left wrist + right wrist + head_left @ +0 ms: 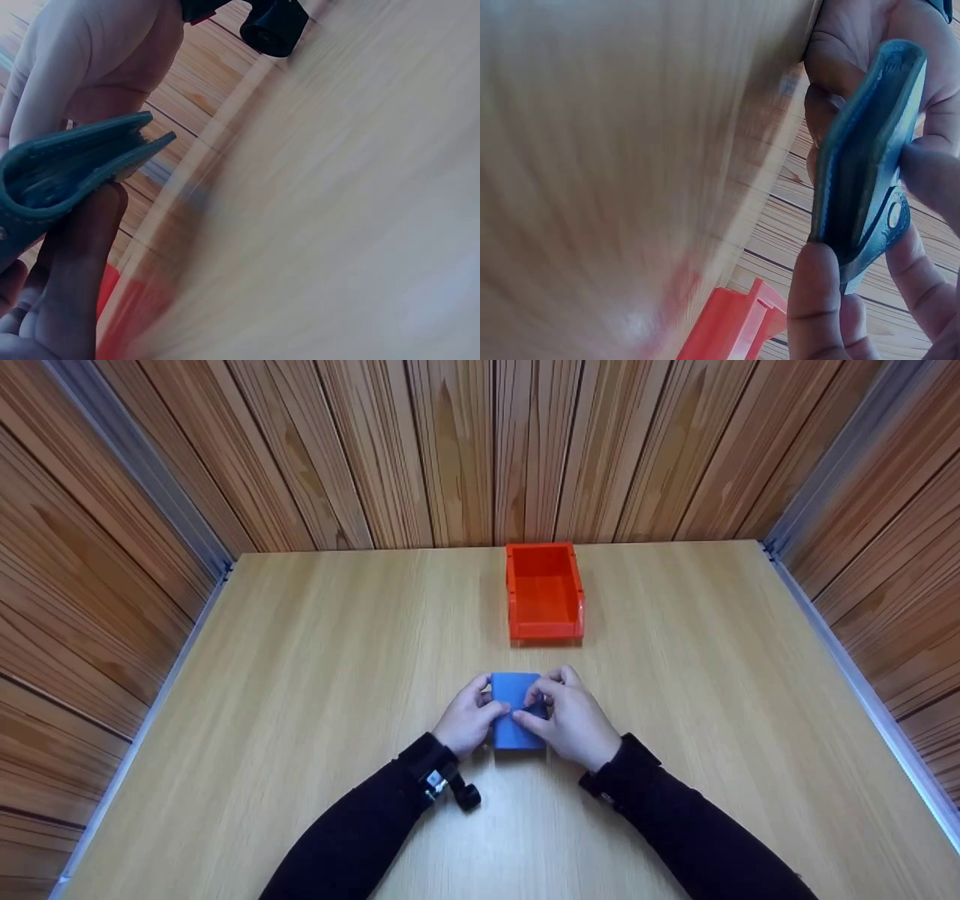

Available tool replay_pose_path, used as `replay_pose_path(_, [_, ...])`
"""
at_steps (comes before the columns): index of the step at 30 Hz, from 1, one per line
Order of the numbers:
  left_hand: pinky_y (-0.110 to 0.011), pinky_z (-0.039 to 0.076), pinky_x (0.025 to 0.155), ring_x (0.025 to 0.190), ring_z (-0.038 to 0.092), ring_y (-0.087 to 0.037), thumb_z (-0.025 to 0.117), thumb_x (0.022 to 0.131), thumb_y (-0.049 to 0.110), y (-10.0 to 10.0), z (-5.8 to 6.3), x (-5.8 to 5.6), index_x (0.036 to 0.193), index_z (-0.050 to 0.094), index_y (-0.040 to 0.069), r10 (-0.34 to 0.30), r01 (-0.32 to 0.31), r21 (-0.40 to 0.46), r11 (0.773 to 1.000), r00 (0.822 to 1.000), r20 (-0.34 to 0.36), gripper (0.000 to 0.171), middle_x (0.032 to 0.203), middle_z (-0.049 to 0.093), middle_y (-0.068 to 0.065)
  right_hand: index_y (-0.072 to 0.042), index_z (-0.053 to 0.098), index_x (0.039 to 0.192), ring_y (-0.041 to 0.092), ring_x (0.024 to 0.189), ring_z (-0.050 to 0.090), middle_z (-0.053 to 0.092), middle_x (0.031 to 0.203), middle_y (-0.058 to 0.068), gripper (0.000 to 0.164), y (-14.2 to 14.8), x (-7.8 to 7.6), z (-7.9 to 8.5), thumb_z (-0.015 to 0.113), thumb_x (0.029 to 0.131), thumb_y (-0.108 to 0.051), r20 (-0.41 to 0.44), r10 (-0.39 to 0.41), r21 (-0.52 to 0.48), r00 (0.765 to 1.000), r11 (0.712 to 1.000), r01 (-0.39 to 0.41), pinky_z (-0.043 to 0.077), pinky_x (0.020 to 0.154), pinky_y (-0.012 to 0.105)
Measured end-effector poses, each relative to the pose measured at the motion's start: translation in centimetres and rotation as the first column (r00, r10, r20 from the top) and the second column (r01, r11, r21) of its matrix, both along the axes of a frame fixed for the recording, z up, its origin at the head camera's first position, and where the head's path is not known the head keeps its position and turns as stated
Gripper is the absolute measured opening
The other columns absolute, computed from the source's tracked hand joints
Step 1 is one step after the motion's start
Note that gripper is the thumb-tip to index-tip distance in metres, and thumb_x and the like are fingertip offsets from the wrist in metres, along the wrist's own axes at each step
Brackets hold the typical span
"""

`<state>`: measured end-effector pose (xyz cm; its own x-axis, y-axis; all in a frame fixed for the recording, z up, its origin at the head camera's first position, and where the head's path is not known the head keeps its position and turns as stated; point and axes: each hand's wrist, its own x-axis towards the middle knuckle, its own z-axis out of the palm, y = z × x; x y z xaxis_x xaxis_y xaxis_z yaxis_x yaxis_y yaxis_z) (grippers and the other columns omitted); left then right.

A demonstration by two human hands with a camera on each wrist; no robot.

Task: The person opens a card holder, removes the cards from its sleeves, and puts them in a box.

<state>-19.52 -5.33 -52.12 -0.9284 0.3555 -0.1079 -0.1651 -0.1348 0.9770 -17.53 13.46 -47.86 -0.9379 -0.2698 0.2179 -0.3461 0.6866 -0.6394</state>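
A blue folding wallet [516, 735] with stitched edges is held between both hands above the table, in the middle of the head view. My left hand [466, 718] grips its left side, thumb on the front face. My right hand [581, 726] is at the right side, with thumb and fingers pinching around a dark strap [536, 709]. In the right wrist view that strap [892, 217] shows a round metal snap and lies along the wallet [870, 142]. The left wrist view shows the folded wallet [75, 157] end-on, its two halves slightly apart.
An orange-red open bin [546, 630] stands on the wooden table [337, 660] beyond the hands, near the back wall. Wood-panelled walls [450, 450] close in the table at the back and sides. A small black camera [466, 796] juts from the left wrist.
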Motion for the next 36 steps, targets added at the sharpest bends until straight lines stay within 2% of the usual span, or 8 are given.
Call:
replay_pose_path(8, [-0.04, 0.061, 0.073, 0.091, 0.071, -0.026, 0.057, 0.093, 0.008, -0.1, -0.1, 0.0, 0.134, 0.046, 0.01, -0.02, 0.015, -0.12, 0.993, 0.999, -0.035, 0.043, 0.115, 0.069, -0.017, -0.018, 0.058, 0.076, 0.014, 0.078, 0.049, 0.046, 0.095, 0.003, 0.015, 0.0, -0.3, -0.2, 0.073, 0.075, -0.018, -0.004, -0.012, 0.004, 1.0, 1.0, 0.012, 0.045, 0.065, 0.026])
replay_pose_path(13, [-0.042, 0.06, 0.074, 0.093, 0.071, -0.027, 0.056, 0.091, 0.007, -0.1, -0.1, -0.1, 0.138, 0.044, 0.009, 0.023, -0.023, -0.085, 0.996, 1.0, -0.006, 0.049, 0.116, 0.068, -0.017, -0.018, 0.054, 0.072, 0.015, 0.076, 0.049, 0.049, 0.086, 0.001, 0.016, 0.4, -0.6, -0.1, 0.069, 0.071, -0.01, 0.004, -0.031, -0.039, 1.0, 0.999, 0.031, 0.043, 0.063, 0.027])
replay_pose_path(18, [-0.043, 0.059, 0.078, 0.098, 0.069, -0.028, 0.054, 0.088, 0.006, -0.1, -0.1, -0.3, 0.144, 0.041, 0.009, 0.095, -0.094, -0.032, 0.995, 0.995, 0.03, 0.057, 0.116, 0.067, -0.02, -0.014, 0.06, 0.079, 0.011, 0.059, 0.046, 0.055, 0.079, -0.001, 0.009, 1.3, -1.3, -0.1, 0.065, 0.078, -0.007, 0.189, -0.003, -0.179, 0.982, 0.983, 0.038, 0.038, 0.053, 0.023])
replay_pose_path(22, [-0.042, 0.059, 0.077, 0.098, 0.068, -0.028, 0.054, 0.088, 0.004, -0.1, -0.2, -0.4, 0.141, 0.043, 0.007, 0.114, -0.114, -0.009, 0.993, 0.993, 0.038, 0.055, 0.115, 0.066, -0.02, -0.004, 0.059, 0.094, 0.013, 0.058, 0.053, 0.058, 0.085, 0.004, 0.009, 2.0, -1.9, -0.5, 0.063, 0.087, -0.006, 0.422, 0.129, -0.386, 0.897, 0.921, 0.05, 0.049, 0.054, 0.023])
replay_pose_path(25, [-0.042, 0.059, 0.077, 0.097, 0.068, -0.027, 0.053, 0.087, 0.002, 0.0, -0.4, -0.4, 0.14, 0.044, 0.005, 0.129, -0.13, 0.012, 0.991, 0.991, 0.035, 0.054, 0.113, 0.066, -0.02, -0.002, 0.053, 0.102, 0.018, 0.073, 0.063, 0.058, 0.088, 0.006, 0.015, 2.4, -2.3, -0.9, 0.062, 0.091, -0.005, 0.538, 0.253, -0.541, 0.804, 0.835, 0.099, 0.06, 0.067, 0.034])
replay_pose_path(29, [-0.041, 0.059, 0.078, 0.097, 0.068, -0.026, 0.052, 0.086, 0.0, 0.1, -0.3, -0.4, 0.141, 0.043, 0.003, 0.145, -0.146, 0.024, 0.989, 0.989, 0.03, 0.055, 0.113, 0.066, -0.02, -0.004, 0.045, 0.11, 0.021, 0.086, 0.067, 0.063, 0.093, 0.006, 0.023, 2.7, -2.6, -1.5, 0.061, 0.093, -0.003, 0.591, 0.403, -0.683, 0.699, 0.711, 0.168, 0.06, 0.078, 0.044])
replay_pose_path(32, [-0.041, 0.059, 0.078, 0.097, 0.068, -0.026, 0.052, 0.086, 0.0, 0.1, -0.2, -0.4, 0.143, 0.041, 0.002, 0.146, -0.147, 0.022, 0.989, 0.989, 0.031, 0.057, 0.113, 0.066, -0.021, -0.003, 0.043, 0.122, 0.022, 0.091, 0.069, 0.068, 0.1, 0.007, 0.032, 2.9, -2.8, -1.9, 0.06, 0.095, -0.004, 0.59, 0.474, -0.73, 0.654, 0.659, 0.181, 0.059, 0.081, 0.043])
replay_pose_path(36, [-0.041, 0.059, 0.08, 0.099, 0.068, -0.027, 0.052, 0.087, 0.002, 0.0, -0.2, -0.4, 0.144, 0.04, 0.003, 0.141, -0.141, 0.003, 0.99, 0.99, 0.026, 0.058, 0.115, 0.066, -0.022, 0.001, 0.044, 0.132, 0.023, 0.098, 0.07, 0.072, 0.109, 0.01, 0.04, 3.1, -3.1, -2.5, 0.06, 0.097, -0.009, 0.586, 0.52, -0.748, 0.622, 0.643, 0.167, 0.059, 0.084, 0.042])
